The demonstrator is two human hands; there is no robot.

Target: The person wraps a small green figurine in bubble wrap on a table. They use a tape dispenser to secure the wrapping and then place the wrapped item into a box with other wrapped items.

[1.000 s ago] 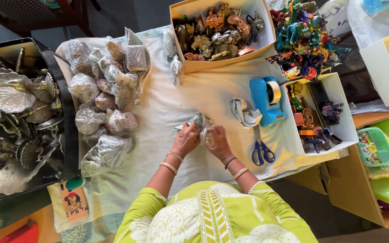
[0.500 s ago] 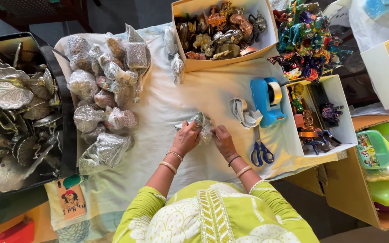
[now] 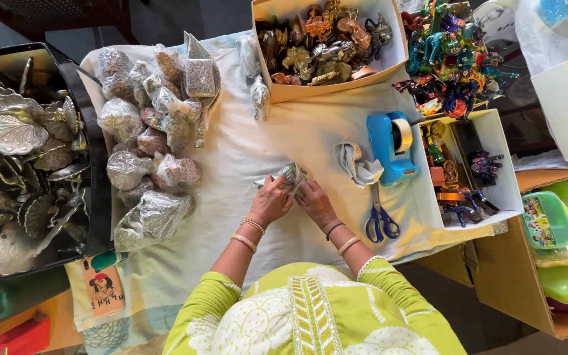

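Both hands meet over the middle of the desk [image 3: 244, 158], which is covered with a white cloth. The left hand [image 3: 269, 202] and the right hand [image 3: 314, 202] are each closed on the same small wrapped bundle [image 3: 290, 175] — a little object in clear, crinkly plastic. It sits just beyond the fingertips, away from the body, with its long axis running roughly left to right between the two grips, so neither hand is clearly nearer. The blue tape dispenser [image 3: 390, 146] and blue-handled scissors [image 3: 380, 217] lie to the right, close to the right hand — the heap of wrapped pieces [image 3: 152, 138] lies to the left
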